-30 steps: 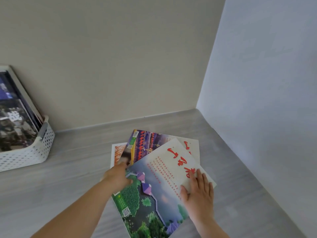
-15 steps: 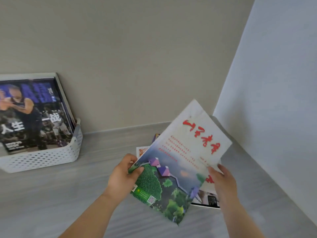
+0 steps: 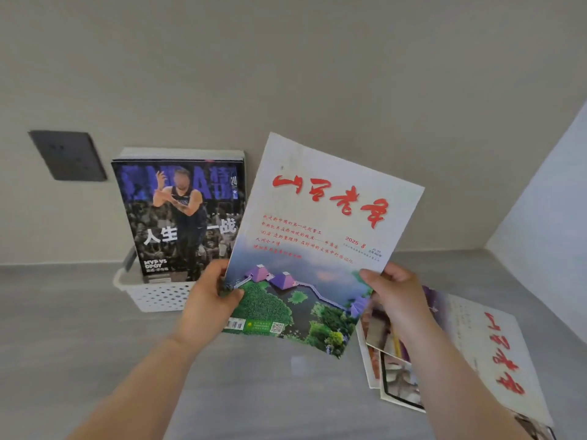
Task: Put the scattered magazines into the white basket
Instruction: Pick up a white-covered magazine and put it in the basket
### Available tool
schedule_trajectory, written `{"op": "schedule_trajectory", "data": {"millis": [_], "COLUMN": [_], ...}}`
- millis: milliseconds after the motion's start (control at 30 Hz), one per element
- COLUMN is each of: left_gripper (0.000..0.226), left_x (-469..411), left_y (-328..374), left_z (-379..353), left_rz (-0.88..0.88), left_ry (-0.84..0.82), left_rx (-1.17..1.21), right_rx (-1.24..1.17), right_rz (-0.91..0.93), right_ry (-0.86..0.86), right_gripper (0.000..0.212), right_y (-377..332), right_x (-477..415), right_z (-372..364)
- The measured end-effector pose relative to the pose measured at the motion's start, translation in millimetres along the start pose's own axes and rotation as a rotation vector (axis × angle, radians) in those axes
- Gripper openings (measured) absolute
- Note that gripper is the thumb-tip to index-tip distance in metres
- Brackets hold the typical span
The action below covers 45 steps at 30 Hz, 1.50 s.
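Two hands hold one magazine (image 3: pixel 317 246) upright in the air above the grey desk (image 3: pixel 79 328): white upper cover with red brush lettering, lower cover showing purple-roofed huts and green trees. Left hand (image 3: pixel 206 303) grips the lower left edge, thumb on the cover, fingers (image 3: pixel 219 274) curled behind; right hand (image 3: pixel 397 296) grips the lower right edge, its fingers closed on the cover's margin. Item stands tilted, top leaning to the right, and covers the right side of the white basket (image 3: pixel 152 293) behind it, so how near the two are cannot be told. White basket: perforated plastic, set on the desk against the beige wall (image 3: pixel 286 74). Contents: a stack of magazines standing on end, leaning back on the wall; front one is a basketball magazine (image 3: pixel 178 217) with a dark cover, a player in a dark jersey and white characters. Loose pile (image 3: pixel 476 354) at right, flat on the desk, partly hidden by the right forearm: a top magazine with a pale cover and red lettering, overlapping several others whose edges show orange and dark photographs. Dark grey wall socket plate (image 3: pixel 68 155) on the wall, left of the basket. Pale side wall (image 3: pixel 546 201) closes the desk at right
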<state>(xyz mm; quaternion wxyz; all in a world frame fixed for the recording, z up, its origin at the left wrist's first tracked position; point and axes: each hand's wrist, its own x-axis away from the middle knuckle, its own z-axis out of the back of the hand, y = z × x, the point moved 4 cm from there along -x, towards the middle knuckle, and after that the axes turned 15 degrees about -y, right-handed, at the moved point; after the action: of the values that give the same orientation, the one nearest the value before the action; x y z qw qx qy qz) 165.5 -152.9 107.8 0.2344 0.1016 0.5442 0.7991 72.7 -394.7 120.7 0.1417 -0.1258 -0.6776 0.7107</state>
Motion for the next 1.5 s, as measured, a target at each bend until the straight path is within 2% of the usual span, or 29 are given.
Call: {"op": "schedule_trajectory", "data": {"millis": [100,167,267,367,500,767,933,1033,1100,1167,1233,1367,1500], "left_gripper": [0.033,0.03,0.029,0.028,0.025,0.028,0.027,0.025,0.031,0.045,0.055,0.051,0.047], "left_x": [-16,-28,-41,-49,-55,-61,-67,-70,-71,-72,-78,-89,-93], "left_y": [-3,-2,0,-5,-31,-78,-100,-103,-103,-102,-101,-98,-97], "left_z": [50,84,128,158,176,162,155,156,160,162,160,149,148], "left_rz": [-0.003,-0.002,-0.053,-0.059,0.039,0.257,0.347,0.345,0.345,0.335,0.301,0.254,0.292], "left_ry": [0.068,0.173,0.325,0.394,0.406,0.335,0.25,0.278,0.359,0.429,0.374,0.26,0.256], "left_rx": [-0.112,-0.141,-0.102,-0.085,-0.135,-0.126,-0.254,-0.281,-0.24,-0.192,-0.194,-0.123,-0.064], "right_rx": [0.026,0.034,0.018,0.032,0.097,0.245,0.327,0.338,0.364,0.414,0.444,0.434,0.46], "right_rz": [0.067,0.128,0.208,0.234,0.176,0.006,-0.058,-0.036,0.004,0.031,0.038,0.009,-0.068], "right_ry": [-0.019,-0.04,-0.059,-0.088,-0.129,-0.145,-0.13,-0.126,-0.086,-0.023,-0.062,-0.255,-0.301], "right_gripper": [0.02,0.018,0.022,0.023,0.021,0.019,0.015,0.011,0.009,0.022,0.046,0.066,0.077], "right_y": [-17,-32,-51,-60,-50,-10,13,18,16,14,18,28,32], "right_x": [-23,-37,-58,-78,-101,-121,-124,-125,-126,-125,-125,-123,-128], "right_z": [-48,-79,-119,-149,-174,-187,-191,-194,-195,-195,-199,-214,-225]}}
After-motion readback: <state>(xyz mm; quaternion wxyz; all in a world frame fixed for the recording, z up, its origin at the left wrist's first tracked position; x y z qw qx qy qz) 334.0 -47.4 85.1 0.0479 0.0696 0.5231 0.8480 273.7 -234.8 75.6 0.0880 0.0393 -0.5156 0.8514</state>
